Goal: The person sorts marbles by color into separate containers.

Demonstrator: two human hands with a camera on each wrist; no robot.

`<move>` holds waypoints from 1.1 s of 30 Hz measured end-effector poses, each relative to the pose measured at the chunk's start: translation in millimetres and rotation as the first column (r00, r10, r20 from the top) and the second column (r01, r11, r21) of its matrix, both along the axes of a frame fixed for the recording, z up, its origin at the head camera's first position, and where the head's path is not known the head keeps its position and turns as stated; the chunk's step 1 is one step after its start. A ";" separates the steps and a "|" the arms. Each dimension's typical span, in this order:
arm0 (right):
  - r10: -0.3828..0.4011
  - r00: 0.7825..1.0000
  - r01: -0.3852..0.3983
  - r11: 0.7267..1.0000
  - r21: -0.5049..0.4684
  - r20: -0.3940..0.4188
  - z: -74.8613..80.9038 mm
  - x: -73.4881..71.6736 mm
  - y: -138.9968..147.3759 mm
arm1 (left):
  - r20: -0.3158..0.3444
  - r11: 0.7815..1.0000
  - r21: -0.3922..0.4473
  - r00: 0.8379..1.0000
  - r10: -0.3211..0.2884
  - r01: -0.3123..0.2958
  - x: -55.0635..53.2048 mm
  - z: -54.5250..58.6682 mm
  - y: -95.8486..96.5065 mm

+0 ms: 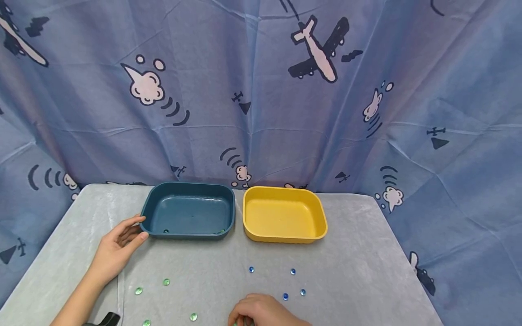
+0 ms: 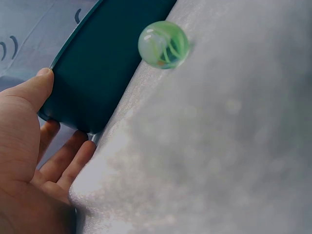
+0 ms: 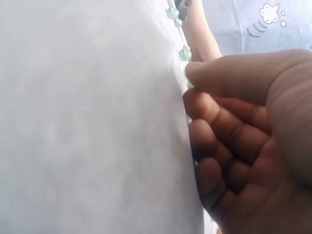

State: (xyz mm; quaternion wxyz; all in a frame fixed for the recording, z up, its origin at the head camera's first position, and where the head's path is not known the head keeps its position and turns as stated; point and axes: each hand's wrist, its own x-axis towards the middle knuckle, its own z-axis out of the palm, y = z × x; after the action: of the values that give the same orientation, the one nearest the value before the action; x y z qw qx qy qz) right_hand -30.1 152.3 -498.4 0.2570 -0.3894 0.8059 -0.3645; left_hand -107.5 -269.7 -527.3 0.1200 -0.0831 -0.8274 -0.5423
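My left hand (image 1: 116,246) holds the front left corner of a teal tray (image 2: 105,63), thumb on the rim and the other fingers bent at its side. Close to the front of the table, my right hand (image 1: 263,310) has its fingers curled down, thumb and forefinger pinching a green marble (image 3: 191,84) that is mostly hidden. Inside the teal tray, small green marbles (image 1: 166,231) lie along the front wall. Several more green marbles (image 1: 166,281) are scattered on the cloth between my hands. One swirled green marble (image 2: 164,45) appears large in the left wrist view.
A yellow tray (image 1: 285,213) stands to the right of the teal one, a narrow gap between them. Several blue marbles (image 1: 292,271) lie on the grey cloth (image 1: 350,258) in front of it. A blue curtain (image 1: 212,90) with airplane prints hangs behind the table.
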 end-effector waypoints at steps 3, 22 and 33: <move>-0.059 0.985 0.067 0.997 -0.046 0.163 3.2 0.2 2.2 | -0.003 1.000 -0.001 1.000 -0.002 0.002 0.1 -0.1 0.1; -0.130 0.947 0.166 0.981 -0.104 0.293 20.0 -10.3 0.5 | 0.018 1.000 -0.003 1.000 0.002 -0.002 -0.4 1.0 1.2; -0.109 0.994 0.111 0.978 -0.175 0.018 42.1 -30.5 -18.0 | 0.011 1.000 0.009 1.000 -0.007 0.007 -1.7 -1.7 -0.5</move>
State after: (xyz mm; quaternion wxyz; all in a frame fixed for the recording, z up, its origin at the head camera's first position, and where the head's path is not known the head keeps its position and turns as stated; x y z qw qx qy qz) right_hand -60.6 134.3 -456.3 0.2042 -0.3639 0.7898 -0.4495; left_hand -109.2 -270.2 -529.0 0.1138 -0.0825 -0.8253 -0.5469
